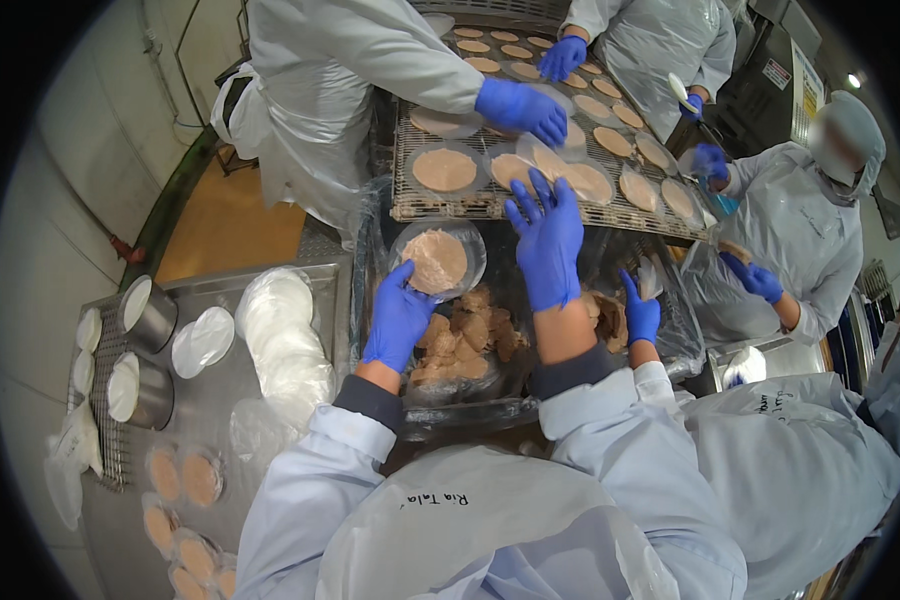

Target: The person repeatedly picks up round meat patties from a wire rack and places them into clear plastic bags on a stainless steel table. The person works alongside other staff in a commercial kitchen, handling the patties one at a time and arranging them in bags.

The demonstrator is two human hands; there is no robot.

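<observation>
My left hand is closed on the near rim of a round clear sheet. A pale pink patty lies on that sheet, held over a plastic-lined bin. To its right, my right hand is raised with the fingers apart. Its fingertips reach the front edge of a wire mesh conveyor, by a patty on the mesh. Whether they touch that patty I cannot tell. Both hands wear blue gloves. Broken patty pieces fill part of the bin below.
Several patties on clear sheets cover the conveyor. Co-workers' gloved hands reach over it, and another co-worker's hand is close right of mine. A steel table at left bears stacked white sheets, metal cylinders and wrapped patties.
</observation>
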